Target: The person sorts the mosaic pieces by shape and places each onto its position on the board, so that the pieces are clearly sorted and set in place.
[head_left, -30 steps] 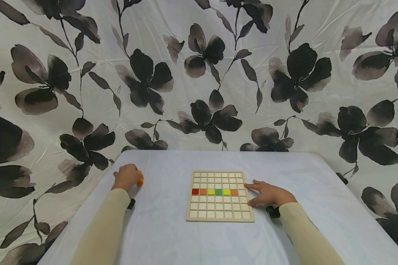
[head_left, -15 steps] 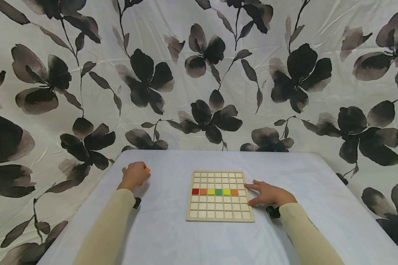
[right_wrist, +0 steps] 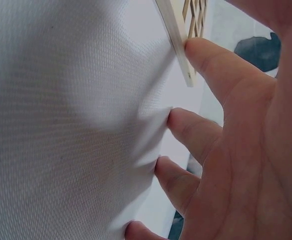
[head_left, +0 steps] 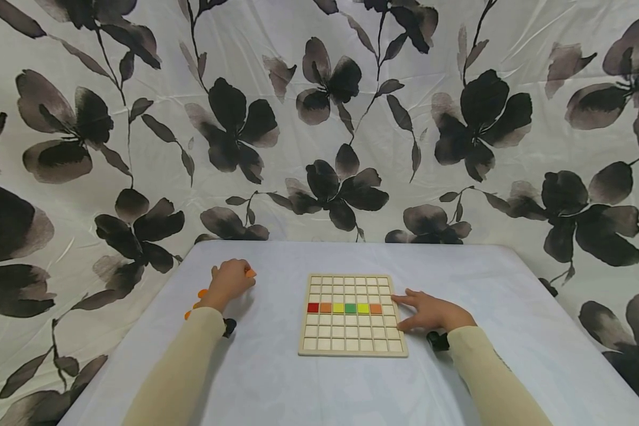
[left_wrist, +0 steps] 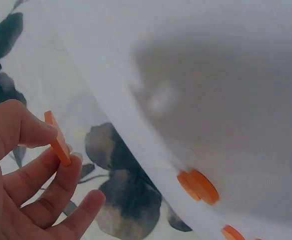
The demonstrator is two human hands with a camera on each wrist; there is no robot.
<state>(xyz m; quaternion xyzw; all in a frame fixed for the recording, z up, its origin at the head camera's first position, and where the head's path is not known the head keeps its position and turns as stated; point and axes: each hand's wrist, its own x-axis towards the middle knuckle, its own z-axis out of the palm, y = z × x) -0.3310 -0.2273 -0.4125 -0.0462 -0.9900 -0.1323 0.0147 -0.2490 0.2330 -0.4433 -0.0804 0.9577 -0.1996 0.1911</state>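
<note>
My left hand (head_left: 228, 283) is raised over the left part of the table and pinches a thin, flat orange tile (left_wrist: 58, 137) between thumb and fingers. In the left wrist view the tile shows nearly edge-on. Behind that hand, several orange round pieces (left_wrist: 198, 186) lie on the cloth, partly hidden by the wrist in the head view. A wooden grid board (head_left: 351, 355) lies flat, one row bearing red, orange, yellow and green square tiles (head_left: 351, 308). My right hand (head_left: 431, 310) has its fingers spread, a fingertip (right_wrist: 193, 46) touching the board's right edge and others resting on the cloth.
A white cloth (head_left: 277, 384) covers the table. Behind and beside it hangs a floral-patterned curtain (head_left: 319, 136). Each wrist wears a small black device, such as the one (head_left: 438, 341) beside the right sleeve.
My left hand has lifted an orange tile from the group at the left and moved right with it, uncovering orange pieces behind. The right hand and board have stayed put.
</note>
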